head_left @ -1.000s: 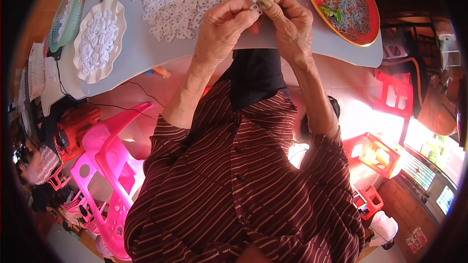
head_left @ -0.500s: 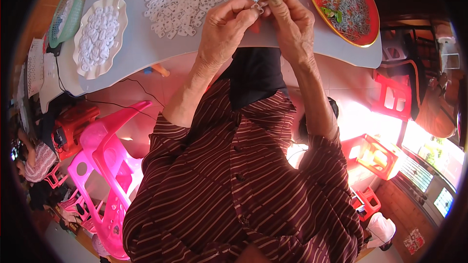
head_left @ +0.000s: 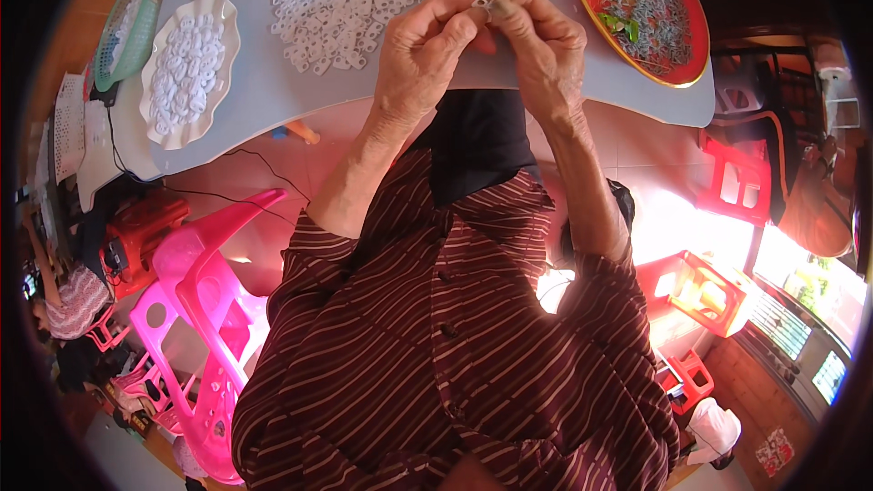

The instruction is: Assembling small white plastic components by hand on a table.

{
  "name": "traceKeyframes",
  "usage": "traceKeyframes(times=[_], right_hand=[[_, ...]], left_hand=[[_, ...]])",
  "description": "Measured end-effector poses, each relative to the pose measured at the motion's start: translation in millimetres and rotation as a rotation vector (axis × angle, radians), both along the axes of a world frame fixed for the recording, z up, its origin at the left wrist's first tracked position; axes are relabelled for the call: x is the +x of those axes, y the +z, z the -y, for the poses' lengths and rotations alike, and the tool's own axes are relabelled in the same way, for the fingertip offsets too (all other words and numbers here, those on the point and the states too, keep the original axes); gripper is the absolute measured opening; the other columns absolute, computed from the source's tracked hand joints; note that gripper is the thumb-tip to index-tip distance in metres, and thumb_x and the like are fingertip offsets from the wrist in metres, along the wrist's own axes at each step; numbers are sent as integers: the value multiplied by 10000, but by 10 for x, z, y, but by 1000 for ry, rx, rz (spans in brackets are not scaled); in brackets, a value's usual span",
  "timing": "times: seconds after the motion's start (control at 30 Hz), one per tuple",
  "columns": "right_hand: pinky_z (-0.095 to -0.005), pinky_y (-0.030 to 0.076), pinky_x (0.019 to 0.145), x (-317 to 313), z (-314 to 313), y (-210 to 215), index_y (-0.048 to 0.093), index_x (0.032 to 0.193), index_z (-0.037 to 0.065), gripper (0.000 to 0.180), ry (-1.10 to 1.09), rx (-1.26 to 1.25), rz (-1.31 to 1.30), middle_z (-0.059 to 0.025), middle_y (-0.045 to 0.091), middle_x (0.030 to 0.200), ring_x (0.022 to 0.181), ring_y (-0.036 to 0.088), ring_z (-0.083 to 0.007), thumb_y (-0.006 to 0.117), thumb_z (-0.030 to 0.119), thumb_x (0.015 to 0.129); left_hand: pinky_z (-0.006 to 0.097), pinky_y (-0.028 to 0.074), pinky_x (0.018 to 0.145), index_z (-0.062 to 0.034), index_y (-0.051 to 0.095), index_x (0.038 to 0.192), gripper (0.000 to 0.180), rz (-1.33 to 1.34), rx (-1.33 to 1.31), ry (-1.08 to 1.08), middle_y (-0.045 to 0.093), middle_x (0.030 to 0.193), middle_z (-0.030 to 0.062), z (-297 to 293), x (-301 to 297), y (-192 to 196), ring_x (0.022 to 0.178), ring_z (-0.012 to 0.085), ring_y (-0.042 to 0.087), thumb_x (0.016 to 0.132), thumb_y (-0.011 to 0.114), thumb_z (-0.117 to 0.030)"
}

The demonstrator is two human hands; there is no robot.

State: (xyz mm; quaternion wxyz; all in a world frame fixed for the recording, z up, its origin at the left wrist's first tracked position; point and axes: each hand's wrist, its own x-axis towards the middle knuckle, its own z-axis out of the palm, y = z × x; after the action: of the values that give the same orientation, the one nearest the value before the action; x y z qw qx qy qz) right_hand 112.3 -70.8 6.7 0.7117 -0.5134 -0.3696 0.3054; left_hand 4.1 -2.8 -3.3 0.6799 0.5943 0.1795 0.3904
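Note:
Both hands meet over the table's near edge, fingertips almost touching. My left hand [head_left: 423, 47] pinches a small white plastic piece with a hole [head_left: 481, 4] between thumb and fingers. From the other side, my right hand [head_left: 543, 41] has its thumb and forefinger pressed together at that piece; whatever else it grips is hidden behind the fingers. Beyond and to the left of my left hand spreads a pile of similar white oval pieces [head_left: 332, 14]. To the right, a red round tray with a gold rim [head_left: 700, 55] holds many small grey metal-looking parts [head_left: 641, 5] and a green leafy bit.
On the table's left stands a wavy-edged white dish [head_left: 227, 41] of white pieces, with a green mesh basket [head_left: 136, 45] beside it. Below the table lie a pink plastic chair [head_left: 205, 282], red stools [head_left: 696, 291] and a black cable [head_left: 195, 190]. Other people sit far behind.
The right thumb has tipped down and in over the small white piece, which has turned slightly between the fingertips. Both hands stay in about the same place.

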Motion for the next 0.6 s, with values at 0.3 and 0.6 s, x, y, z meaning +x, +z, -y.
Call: traceKeyframes(times=[0.3, 0.6], right_hand=[[-199, 465, 683, 102, -24, -144, 648, 881, -17, 58, 14, 131, 80, -48, 573, 989, 773, 553, -76, 621, 21, 847], [-195, 477, 622, 98, 53, 10, 642, 946, -35, 124, 177, 48, -158, -58, 562, 1026, 719, 553, -57, 574, 50, 885]], left_hand=[[221, 418, 617, -12, 611, 876, 282, -157, -61, -138, 607, 712, 23, -60, -46, 48, 653, 75, 528, 936, 478, -254], [278, 459, 700, 2, 612, 864, 236, 86, -547, -429, 569, 694, 53, -117, -39, 95, 720, 155, 560, 913, 514, -207]])
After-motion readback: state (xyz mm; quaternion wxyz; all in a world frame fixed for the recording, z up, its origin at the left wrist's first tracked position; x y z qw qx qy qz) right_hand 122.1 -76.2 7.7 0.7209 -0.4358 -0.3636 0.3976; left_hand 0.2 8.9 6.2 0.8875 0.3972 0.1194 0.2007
